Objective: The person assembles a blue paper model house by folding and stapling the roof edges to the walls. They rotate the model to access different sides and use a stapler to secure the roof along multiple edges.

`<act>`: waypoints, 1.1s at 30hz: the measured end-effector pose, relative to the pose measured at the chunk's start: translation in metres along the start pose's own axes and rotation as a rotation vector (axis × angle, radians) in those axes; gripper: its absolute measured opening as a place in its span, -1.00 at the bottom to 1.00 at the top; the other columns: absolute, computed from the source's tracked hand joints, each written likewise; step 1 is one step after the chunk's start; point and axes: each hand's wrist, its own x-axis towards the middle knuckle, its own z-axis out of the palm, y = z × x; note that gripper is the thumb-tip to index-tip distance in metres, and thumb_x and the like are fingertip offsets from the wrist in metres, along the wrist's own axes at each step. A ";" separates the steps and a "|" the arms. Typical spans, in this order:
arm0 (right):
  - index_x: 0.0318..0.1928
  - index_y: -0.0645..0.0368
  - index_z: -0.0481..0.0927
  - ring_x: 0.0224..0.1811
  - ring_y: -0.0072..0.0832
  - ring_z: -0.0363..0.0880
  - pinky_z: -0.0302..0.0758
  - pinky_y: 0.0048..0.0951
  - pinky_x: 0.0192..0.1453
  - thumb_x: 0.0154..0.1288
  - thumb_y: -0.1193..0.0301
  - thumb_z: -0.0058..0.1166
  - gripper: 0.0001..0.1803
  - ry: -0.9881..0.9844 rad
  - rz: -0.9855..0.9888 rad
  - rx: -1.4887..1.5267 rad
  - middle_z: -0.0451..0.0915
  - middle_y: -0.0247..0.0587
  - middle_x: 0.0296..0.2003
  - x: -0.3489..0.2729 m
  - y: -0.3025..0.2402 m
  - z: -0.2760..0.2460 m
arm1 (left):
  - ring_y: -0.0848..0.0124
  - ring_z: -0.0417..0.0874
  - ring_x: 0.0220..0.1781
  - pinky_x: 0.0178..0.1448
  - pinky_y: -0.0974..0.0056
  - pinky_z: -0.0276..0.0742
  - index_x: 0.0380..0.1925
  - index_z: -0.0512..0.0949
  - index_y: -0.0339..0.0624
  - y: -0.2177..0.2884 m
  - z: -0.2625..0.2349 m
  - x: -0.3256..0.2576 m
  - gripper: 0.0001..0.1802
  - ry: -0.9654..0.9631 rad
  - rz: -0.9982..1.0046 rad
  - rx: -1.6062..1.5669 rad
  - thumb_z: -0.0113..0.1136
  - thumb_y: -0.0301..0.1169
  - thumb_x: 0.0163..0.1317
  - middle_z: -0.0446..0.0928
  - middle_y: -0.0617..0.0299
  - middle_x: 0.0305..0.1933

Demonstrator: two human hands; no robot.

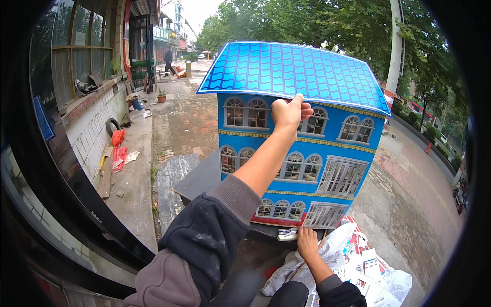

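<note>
A blue three-storey dollhouse (240, 177) with printed arched windows, grey doors and a red strip near its base stands upright in front of me. My left hand (290, 113) pinches the front edge of its blue tile-patterned roof (291, 69), thumb on top and the other fingers partly hidden underneath. Low down, my right hand (308, 243) lies with its fingers outstretched against the bottom edge of the dollhouse, below the doors. Just left of those fingers is a small white tool (287, 234), perhaps a stapler.
The dollhouse rests on a dark table (204, 176). White plastic and printed sheets (365, 268) are heaped at lower right. A dark-framed glass panel (76, 204) bounds the left side. Farther off are a potted plant (161, 96) and a walking person (169, 61).
</note>
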 end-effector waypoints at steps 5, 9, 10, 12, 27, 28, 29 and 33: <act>-0.05 0.28 0.45 -0.13 -0.13 0.42 0.38 -0.24 -0.11 0.02 0.52 0.03 -0.61 0.087 -0.063 0.096 0.49 -0.05 -0.25 -0.002 0.000 -0.009 | 0.39 0.69 -0.50 -0.44 0.36 0.63 -0.45 0.56 -0.41 0.002 0.004 0.001 -0.74 0.009 -0.016 -0.006 0.14 -0.37 0.28 0.63 0.06 -0.45; -0.02 0.31 0.44 -0.11 -0.11 0.38 0.34 -0.19 -0.07 -0.16 0.52 0.12 -0.45 0.014 -0.128 0.179 0.43 -0.02 -0.23 -0.006 0.002 -0.016 | 0.40 0.68 -0.57 -0.57 0.37 0.57 -0.48 0.56 -0.44 -0.001 0.020 0.016 -0.74 0.074 -0.061 -0.023 0.09 -0.43 0.28 0.63 0.04 -0.49; 0.00 0.32 0.43 -0.11 -0.10 0.37 0.34 -0.18 -0.06 -0.18 0.51 0.12 -0.42 -0.039 -0.148 0.176 0.43 0.00 -0.23 -0.005 0.004 -0.013 | 0.38 0.69 -0.59 -0.61 0.35 0.56 -0.51 0.55 -0.46 -0.003 0.027 0.020 -0.76 0.107 -0.052 -0.043 0.07 -0.48 0.26 0.63 0.03 -0.51; -0.01 0.30 0.43 -0.08 -0.07 0.36 0.33 -0.17 -0.03 -0.14 0.52 0.13 -0.45 0.034 -0.270 0.257 0.42 0.01 -0.22 -0.002 0.010 -0.002 | 0.33 0.67 -0.65 -0.57 0.30 0.60 -0.59 0.53 -0.46 -0.005 0.035 0.030 -0.77 0.143 -0.033 -0.024 0.05 -0.54 0.20 0.60 0.02 -0.63; -0.30 0.32 0.52 -0.45 -0.45 0.42 0.39 -0.41 -0.34 0.19 0.37 0.03 -0.78 -0.470 0.441 1.000 0.49 -0.25 -0.45 0.022 0.013 -0.092 | 0.13 0.72 -0.52 -0.40 0.14 0.69 -0.42 0.52 -0.44 -0.023 0.060 0.062 -0.85 0.338 -0.027 0.202 0.10 -0.51 0.24 0.64 -0.10 -0.47; -0.32 0.33 0.52 -0.48 -0.48 0.43 0.40 -0.43 -0.37 0.20 0.37 0.03 -0.78 -0.377 0.467 1.149 0.49 -0.28 -0.47 0.029 0.013 -0.118 | 0.11 0.73 -0.46 -0.41 0.15 0.70 -0.29 0.51 -0.45 -0.023 0.059 0.063 -0.85 0.352 -0.038 0.185 0.12 -0.52 0.23 0.64 -0.15 -0.35; -0.34 0.34 0.52 -0.51 -0.51 0.43 0.40 -0.45 -0.40 0.21 0.37 0.02 -0.78 -0.389 0.550 1.233 0.50 -0.30 -0.50 0.038 0.014 -0.144 | 0.10 0.73 -0.47 -0.45 0.17 0.70 -0.24 0.49 -0.47 -0.022 0.056 0.065 -0.82 0.306 -0.066 0.148 0.14 -0.53 0.21 0.64 -0.15 -0.32; -0.36 0.25 0.51 -0.49 -0.55 0.45 0.43 -0.44 -0.38 0.15 0.36 0.03 -0.81 -0.119 0.451 1.382 0.48 -0.32 -0.50 0.085 0.013 -0.230 | 0.36 0.67 -0.62 -0.62 0.34 0.57 -0.51 0.54 -0.42 -0.020 0.038 0.055 -0.89 0.180 -0.101 -0.063 0.10 -0.58 0.15 0.61 0.01 -0.56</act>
